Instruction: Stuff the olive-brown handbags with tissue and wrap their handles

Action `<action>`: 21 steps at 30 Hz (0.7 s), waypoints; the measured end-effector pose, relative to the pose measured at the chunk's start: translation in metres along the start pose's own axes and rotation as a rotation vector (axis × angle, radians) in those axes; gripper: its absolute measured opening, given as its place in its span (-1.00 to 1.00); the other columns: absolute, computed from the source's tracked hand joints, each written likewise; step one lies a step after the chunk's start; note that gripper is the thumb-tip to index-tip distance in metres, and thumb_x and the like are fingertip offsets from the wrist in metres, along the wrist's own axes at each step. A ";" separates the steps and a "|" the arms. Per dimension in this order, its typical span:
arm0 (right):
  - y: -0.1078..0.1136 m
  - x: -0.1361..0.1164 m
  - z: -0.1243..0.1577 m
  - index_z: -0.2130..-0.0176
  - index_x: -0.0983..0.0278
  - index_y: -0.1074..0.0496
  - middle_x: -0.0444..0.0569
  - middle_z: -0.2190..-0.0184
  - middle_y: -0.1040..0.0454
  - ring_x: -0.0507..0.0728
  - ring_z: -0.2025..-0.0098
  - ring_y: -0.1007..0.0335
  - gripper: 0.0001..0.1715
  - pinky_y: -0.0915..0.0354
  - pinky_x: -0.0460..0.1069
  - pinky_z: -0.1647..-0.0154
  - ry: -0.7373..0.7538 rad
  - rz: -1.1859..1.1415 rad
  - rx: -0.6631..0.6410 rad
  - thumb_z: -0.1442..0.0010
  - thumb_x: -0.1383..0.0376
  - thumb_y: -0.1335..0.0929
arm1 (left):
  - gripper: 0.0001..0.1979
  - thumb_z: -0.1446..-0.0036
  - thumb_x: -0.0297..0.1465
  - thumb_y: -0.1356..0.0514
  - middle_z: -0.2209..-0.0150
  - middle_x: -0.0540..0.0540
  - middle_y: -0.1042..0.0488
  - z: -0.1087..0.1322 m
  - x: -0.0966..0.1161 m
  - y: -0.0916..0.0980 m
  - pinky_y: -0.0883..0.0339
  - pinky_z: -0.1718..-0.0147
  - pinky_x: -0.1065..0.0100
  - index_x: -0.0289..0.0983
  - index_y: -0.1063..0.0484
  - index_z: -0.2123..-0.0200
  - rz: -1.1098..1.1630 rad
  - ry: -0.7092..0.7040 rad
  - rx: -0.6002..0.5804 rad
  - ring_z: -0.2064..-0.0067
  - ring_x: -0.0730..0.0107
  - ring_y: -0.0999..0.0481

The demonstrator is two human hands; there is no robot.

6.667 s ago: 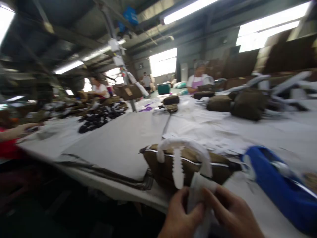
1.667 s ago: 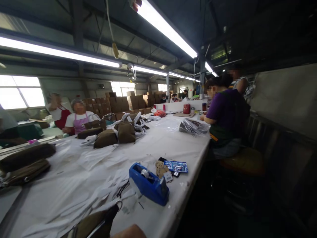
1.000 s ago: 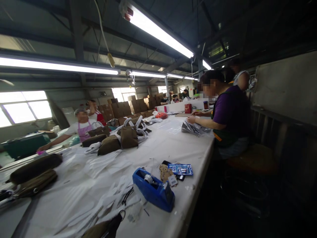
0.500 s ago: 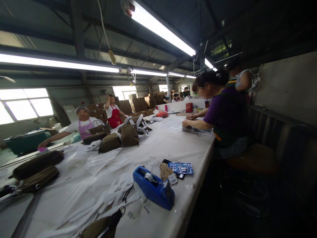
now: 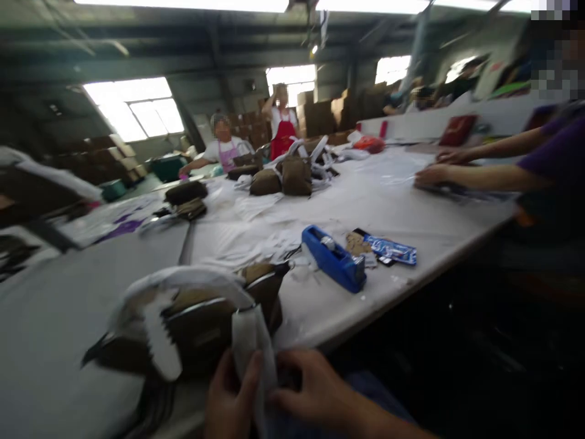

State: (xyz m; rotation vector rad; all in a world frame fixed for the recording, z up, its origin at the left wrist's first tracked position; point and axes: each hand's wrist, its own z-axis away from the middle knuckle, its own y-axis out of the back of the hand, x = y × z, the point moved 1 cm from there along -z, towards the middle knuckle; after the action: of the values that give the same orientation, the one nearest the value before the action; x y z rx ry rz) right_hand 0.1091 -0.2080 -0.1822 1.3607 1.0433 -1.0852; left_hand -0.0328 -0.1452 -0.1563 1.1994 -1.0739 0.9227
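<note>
A dark olive bag (image 5: 205, 338) with a metal zip sits at the near edge of the table. Its arched handle (image 5: 183, 277) is wrapped in white material, and a white strip hangs across the bag's front. At the bag's right end, a white wrapping strip (image 5: 249, 335) runs down from the handle's end. My left hand (image 5: 235, 393) is closed on this strip from the left, thumb against it. My right hand (image 5: 315, 387) pinches the strip's right edge with bent fingers. Motion blur softens both hands, and the strip's lower end is out of sight.
Right of the bag stands a blue tape dispenser (image 5: 333, 259), beside a blue packet (image 5: 390, 249) and tan tags (image 5: 358, 244). More olive bags (image 5: 297, 175) lie farther back. A co-worker's hands (image 5: 432, 174) handle clear plastic at right. The table edge (image 5: 411, 286) runs along the right.
The view has swung left and down. Both my hands and the bag with its wrapped handle have come into view; only part of a bag showed at the bottom before.
</note>
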 end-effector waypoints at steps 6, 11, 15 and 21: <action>-0.020 0.012 0.003 0.35 0.28 -0.46 -0.09 0.38 -0.47 0.06 0.37 -0.35 -0.97 -0.23 -0.06 0.33 0.128 0.185 0.136 -0.15 0.39 -0.41 | -0.65 -0.12 -0.10 -0.29 0.36 -0.05 -0.56 0.002 -0.011 -0.004 -0.40 0.28 0.35 -0.28 -0.44 0.24 0.031 -0.045 -0.013 0.29 0.24 -0.54; -0.014 -0.009 0.017 0.34 0.27 -0.43 -0.11 0.40 -0.44 0.06 0.37 -0.35 -0.95 -0.25 -0.08 0.34 0.187 0.114 0.043 -0.19 0.39 -0.35 | -0.62 -0.14 -0.04 -0.27 0.40 -0.03 -0.51 0.004 -0.015 -0.013 -0.36 0.31 0.33 -0.26 -0.40 0.24 -0.040 -0.054 0.074 0.34 0.24 -0.50; -0.013 -0.014 0.022 0.22 0.30 -0.53 -0.07 0.34 -0.53 0.08 0.33 -0.43 -0.85 -0.30 -0.09 0.30 0.110 0.015 -0.025 -0.16 0.30 -0.43 | -0.55 -0.10 0.04 -0.25 0.40 -0.02 -0.50 0.003 -0.013 -0.013 -0.32 0.33 0.32 -0.25 -0.43 0.23 -0.205 -0.067 0.145 0.36 0.22 -0.48; -0.023 0.019 0.010 0.28 0.30 -0.63 -0.05 0.37 -0.61 0.10 0.35 -0.49 -0.82 -0.32 -0.09 0.30 0.141 0.055 0.001 -0.02 0.33 -0.51 | -0.42 0.02 0.20 -0.21 0.42 -0.03 -0.54 0.000 -0.010 -0.008 -0.33 0.32 0.24 -0.21 -0.44 0.25 -0.259 0.017 0.133 0.34 0.09 -0.53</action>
State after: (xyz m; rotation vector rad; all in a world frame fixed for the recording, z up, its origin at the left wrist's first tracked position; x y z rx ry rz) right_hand 0.0900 -0.2166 -0.2060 1.4758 1.1008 -0.9602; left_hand -0.0277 -0.1460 -0.1681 1.4012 -0.8293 0.8102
